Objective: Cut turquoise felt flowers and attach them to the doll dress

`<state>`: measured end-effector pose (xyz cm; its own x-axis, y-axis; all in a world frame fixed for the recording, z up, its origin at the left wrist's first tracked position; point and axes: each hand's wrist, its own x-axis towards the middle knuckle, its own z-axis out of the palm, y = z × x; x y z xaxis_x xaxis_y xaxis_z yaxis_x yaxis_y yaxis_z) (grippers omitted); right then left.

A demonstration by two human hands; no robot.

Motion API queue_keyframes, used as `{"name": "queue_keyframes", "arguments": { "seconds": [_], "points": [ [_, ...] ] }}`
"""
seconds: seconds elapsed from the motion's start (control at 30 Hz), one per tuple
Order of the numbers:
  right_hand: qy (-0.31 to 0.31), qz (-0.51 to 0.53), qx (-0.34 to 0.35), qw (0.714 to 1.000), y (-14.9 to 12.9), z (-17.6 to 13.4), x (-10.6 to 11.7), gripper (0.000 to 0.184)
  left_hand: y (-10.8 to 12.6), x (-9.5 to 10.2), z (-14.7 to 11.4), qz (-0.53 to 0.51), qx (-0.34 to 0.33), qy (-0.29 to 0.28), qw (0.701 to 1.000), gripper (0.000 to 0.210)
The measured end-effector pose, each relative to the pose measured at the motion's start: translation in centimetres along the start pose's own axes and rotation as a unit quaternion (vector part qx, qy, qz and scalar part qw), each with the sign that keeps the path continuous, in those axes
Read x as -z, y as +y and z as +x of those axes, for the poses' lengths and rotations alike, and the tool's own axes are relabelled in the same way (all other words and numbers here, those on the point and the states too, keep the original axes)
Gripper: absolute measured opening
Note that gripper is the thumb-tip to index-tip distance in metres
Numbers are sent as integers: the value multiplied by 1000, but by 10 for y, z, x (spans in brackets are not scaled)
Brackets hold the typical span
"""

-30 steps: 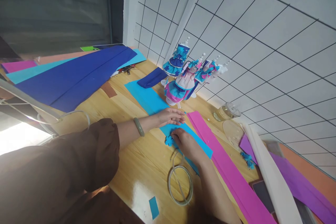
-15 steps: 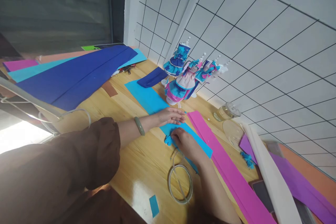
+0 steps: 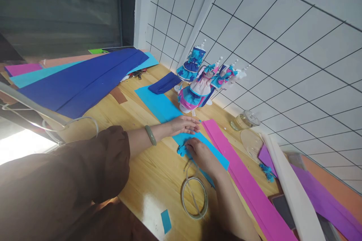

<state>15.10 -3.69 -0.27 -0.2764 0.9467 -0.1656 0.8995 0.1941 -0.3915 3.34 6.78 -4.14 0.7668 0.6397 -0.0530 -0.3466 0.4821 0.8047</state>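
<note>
My left hand (image 3: 185,125) lies stretched out, palm sideways, over a bright blue sheet (image 3: 158,101), its fingers extended and holding nothing I can see. A tiny blue bit sits by its fingertips. Just below it, my right hand (image 3: 201,155) is closed in a pinch at the edge of a small heap of blue cut-out pieces (image 3: 181,150); the fingertips touch a piece there, partly hidden by the hand. Close to my right wrist is a roll of tape (image 3: 183,199), lying flat with a loose strip curling from it.
Small dress forms (image 3: 192,90) in paper dresses stand at the back. A pink strip (image 3: 240,177), a white roll (image 3: 294,188) and a clear jar (image 3: 245,120) lie to the right. Dark blue sheets (image 3: 93,79) cover the left. A blue scrap (image 3: 166,221) lies near the front edge.
</note>
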Motion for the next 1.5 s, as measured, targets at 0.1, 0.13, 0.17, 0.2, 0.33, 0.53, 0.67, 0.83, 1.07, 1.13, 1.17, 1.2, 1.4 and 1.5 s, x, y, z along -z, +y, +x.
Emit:
{"name": "queue_keyframes", "arguments": {
  "seconds": [0.1, 0.13, 0.17, 0.2, 0.33, 0.53, 0.67, 0.83, 1.07, 1.13, 1.17, 1.2, 1.4, 1.5],
  "points": [
    [-2, 27, 5, 1000, -1, -2, 3, 19, 0, 0, 0, -2, 3, -1, 1000, 25],
    [-2, 37, 4, 999, -2, -3, 4, 19, 1, 0, 0, -2, 3, -1, 1000, 25],
    [1, 42, 1, 999, -2, -4, 6, 18, 1, 0, 0, -2, 4, -1, 1000, 25],
    [7, 43, -3, 999, -3, -5, 7, 18, 1, -1, -1, -1, 4, -1, 1000, 25],
    [36, 10, 8, 999, -8, -9, 12, 14, 2, -1, -2, 2, 0, -6, 1000, 25],
    [-1, -28, 63, 998, -21, -9, 8, 18, -1, 1, 0, -1, -7, -14, 1000, 26],
    [-19, -45, 56, 997, -21, -7, 4, 21, -1, 1, 0, 1, -2, -4, 1000, 26],
    [-17, -52, 52, 997, -20, -7, 3, 21, -1, 0, -1, 2, -5, -7, 1000, 26],
    [-18, -88, 54, 994, -23, -4, 1, 23, -2, 1, 0, -1, -2, -3, 1000, 25],
    [-14, -92, 58, 994, -23, -3, 1, 22, -2, 1, 0, -2, -4, -5, 1000, 25],
    [-13, -92, 61, 994, -23, -4, 1, 21, -2, 2, 1, -2, -6, -7, 1000, 25],
    [-12, -93, 65, 993, -22, -4, 0, 20, -2, 2, 1, -2, -8, -9, 1000, 25],
    [-15, -137, 75, 988, -20, -5, -3, 20, -2, 2, 0, -3, -3, -9, 1000, 26],
    [-18, -149, 76, 986, -20, -5, -3, 21, -2, 2, 0, -4, -2, -5, 1000, 26]
  ]
}}
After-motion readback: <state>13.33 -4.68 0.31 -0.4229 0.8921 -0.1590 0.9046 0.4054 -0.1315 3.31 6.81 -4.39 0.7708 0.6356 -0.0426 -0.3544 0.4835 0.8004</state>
